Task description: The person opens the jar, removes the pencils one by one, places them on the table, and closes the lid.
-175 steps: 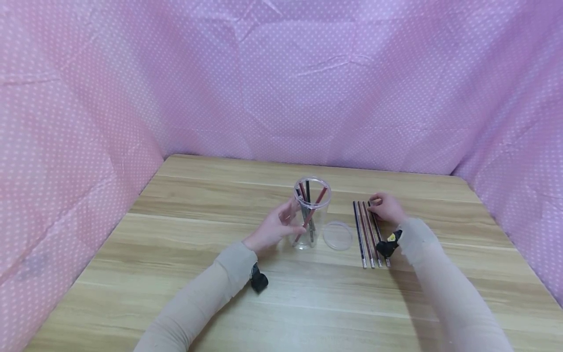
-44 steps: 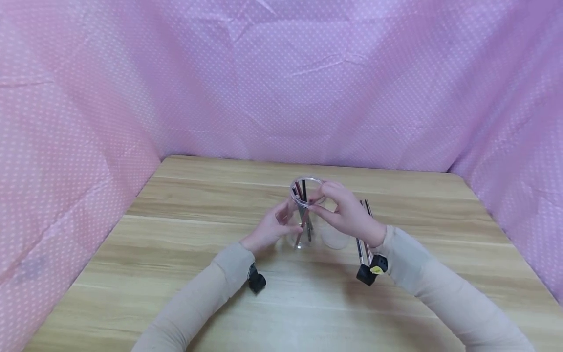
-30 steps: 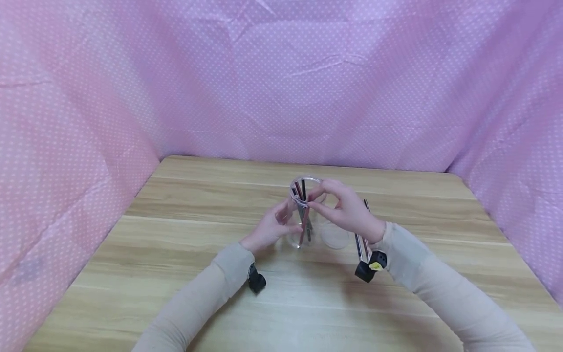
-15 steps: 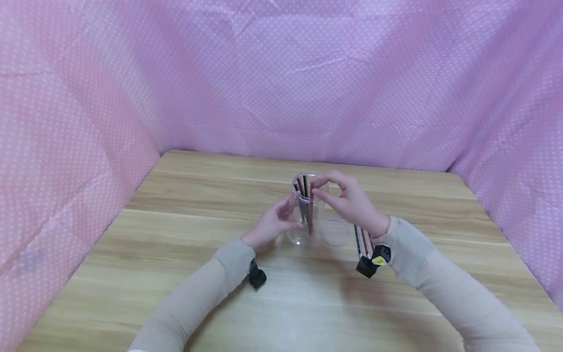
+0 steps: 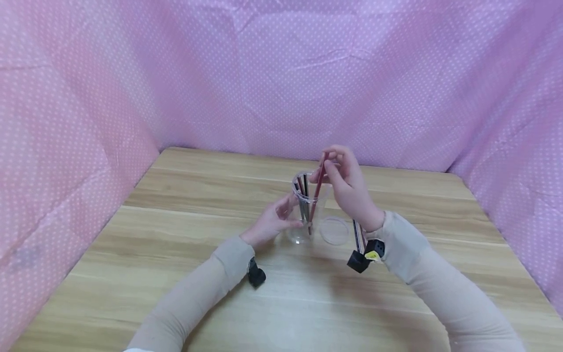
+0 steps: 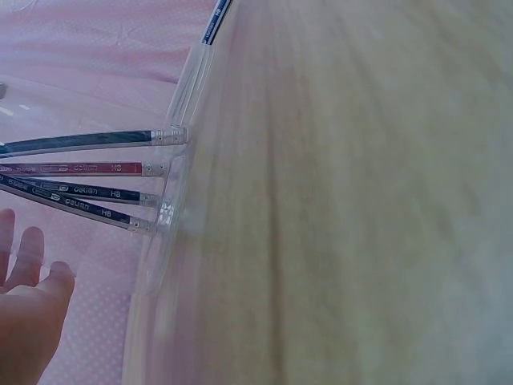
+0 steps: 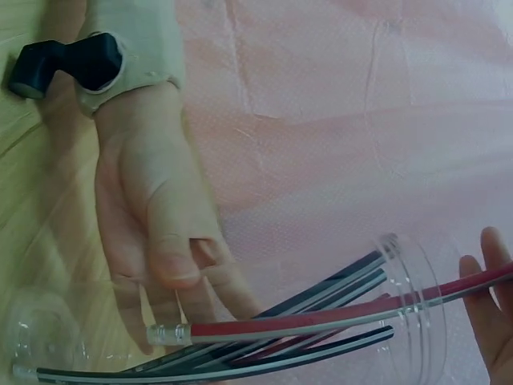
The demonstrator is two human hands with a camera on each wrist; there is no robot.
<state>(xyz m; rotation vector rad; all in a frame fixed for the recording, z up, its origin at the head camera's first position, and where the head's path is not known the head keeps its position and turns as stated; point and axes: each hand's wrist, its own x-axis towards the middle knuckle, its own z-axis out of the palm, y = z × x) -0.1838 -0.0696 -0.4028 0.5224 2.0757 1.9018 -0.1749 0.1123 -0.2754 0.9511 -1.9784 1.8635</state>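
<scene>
Fingers (image 5: pixel 339 149) of right hand (image 5: pixel 353 191) pinched on red pencil (image 5: pixel 317 190), partly inside clear cup (image 5: pixel 320 209) gripped by left hand (image 5: pixel 269 226), other pencils (image 5: pixel 305 184) contained; wooden counter (image 5: pixel 281 313), pink cloth (image 5: pixel 281 88) behind.

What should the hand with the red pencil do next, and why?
I think the right hand should lift the red pencil a little higher, out of the clear cup: it has risen since a moment ago, yet its lower end is still inside, and the left hand holds the cup.
</scene>
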